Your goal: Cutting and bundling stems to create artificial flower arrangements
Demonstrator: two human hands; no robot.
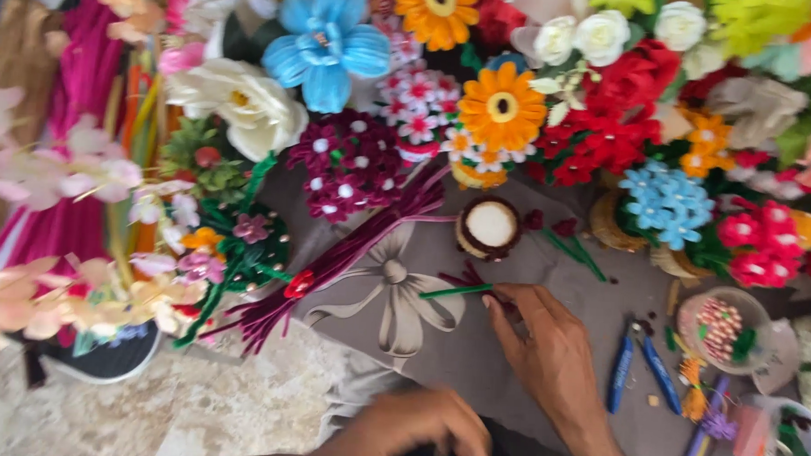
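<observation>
Nearest to us, at the bottom edge, our left hand lies blurred with its knuckles up and fingers curled under; we cannot tell whether it holds anything. Beyond it, our right hand stretches over the grey cloth, which carries a pale printed bow. Its fingertips close narrowly on the end of a green stem, which lies almost flat on the cloth and points left, with a few dark maroon pieces just behind it.

To the right of that hand, a pair of blue-handled pliers rests on the cloth, and further right a small clear bowl holds red and white bits. To the left, a long bundle of maroon pipe cleaners runs diagonally from the stone floor up toward the flowers, with a small red bud resting on it.

Just past the green stem, a small round brown cup with a white top stands upright on the cloth, near two little red buds on green stems.

Farthest away, a dense bank of handmade flowers fills the top: a big blue flower, a cream rose, an orange daisy, a cluster of red flowers, light blue blossoms and white roses. At far left, pale pink blooms stand before magenta fabric.
</observation>
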